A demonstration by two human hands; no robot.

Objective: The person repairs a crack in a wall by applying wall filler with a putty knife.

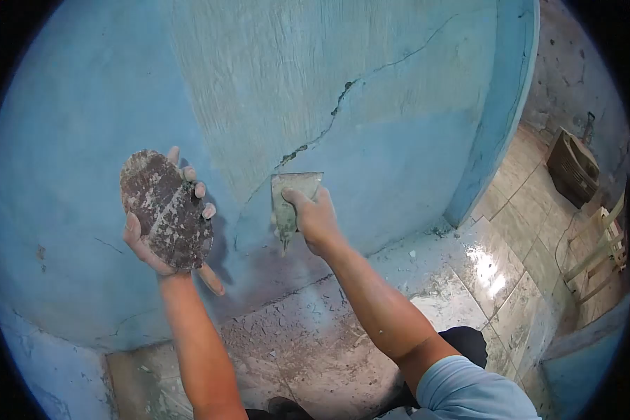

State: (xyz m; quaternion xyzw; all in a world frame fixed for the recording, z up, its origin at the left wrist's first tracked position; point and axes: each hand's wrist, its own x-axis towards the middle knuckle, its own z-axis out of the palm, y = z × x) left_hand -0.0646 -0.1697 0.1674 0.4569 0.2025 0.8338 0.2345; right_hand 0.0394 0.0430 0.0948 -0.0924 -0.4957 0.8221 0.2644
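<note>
My left hand (147, 250) is closed around the edges of a dark oval plate (164, 210) spotted with pale plaster, held up in front of the wall. A tan, handle-like piece (211, 279) juts out below the plate; its other end is hidden. In my right hand (318, 222) is a putty knife (297, 182), its wide blade up at the blue wall (392, 168) and my thumb pressed on it. Just above the blade runs a jagged crack (334, 110), rising to the right across a pale, rough patch (259, 77).
Dust and crumbs (308, 336) cover the floor at the wall's foot. On the tiles (518, 238) to the right stand a dark slatted container (572, 168) and a wooden frame-like object (598, 245). The wall ends in a vertical edge (514, 105).
</note>
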